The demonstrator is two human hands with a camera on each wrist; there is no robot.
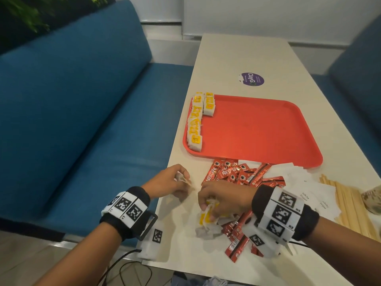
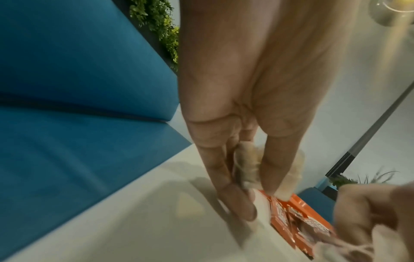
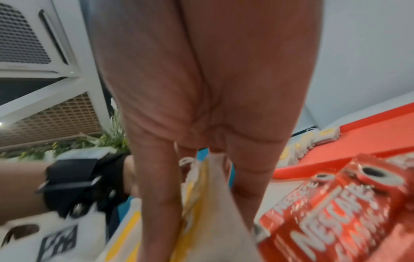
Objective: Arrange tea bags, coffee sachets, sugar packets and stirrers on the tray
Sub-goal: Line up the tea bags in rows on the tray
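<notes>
Both hands were pinching tea bags: left hand [image 1: 172, 181] one, right hand [image 1: 221, 200] a floppy, featherlight bunch [image 1: 207, 218]. Probably best pinched at the paper edges.

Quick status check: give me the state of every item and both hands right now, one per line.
Tray: on the table, mostly bare.
Tea bags on tray: lined up along its left edge.
Left hand: pinching a tea bag.
Right hand: gripping loose tea bags off the pile.
Coffee sachets: heaped on the table, off the tray.
Sugar packets: loose on the table.
Stirrers: bundled by the right edge.
</notes>
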